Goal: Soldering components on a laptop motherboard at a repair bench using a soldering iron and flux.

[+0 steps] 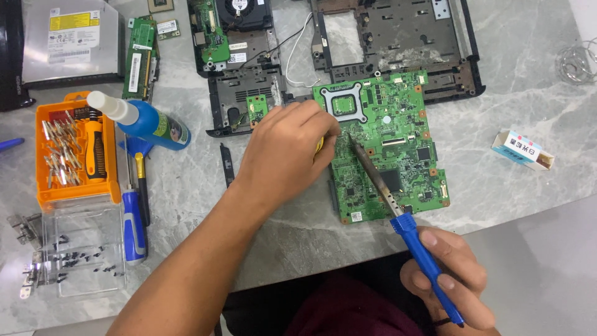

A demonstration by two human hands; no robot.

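Note:
A green motherboard (pixel 398 130) lies flat on the grey marble table (pixel 522 180). My right hand (pixel 451 277) grips the blue handle of a soldering iron (pixel 410 230), whose dark metal tip rests on the board near its middle left. My left hand (pixel 289 152) is closed at the board's left edge, pinching something small and yellow that is mostly hidden by the fingers.
An orange bit set (pixel 74 149), a blue screwdriver (pixel 134 227), a blue bottle (pixel 146 121) and a clear tray of screws (pixel 81 255) sit at the left. Laptop chassis parts (pixel 398 37), an optical drive (pixel 68 37) and a small white box (pixel 522 150) lie around.

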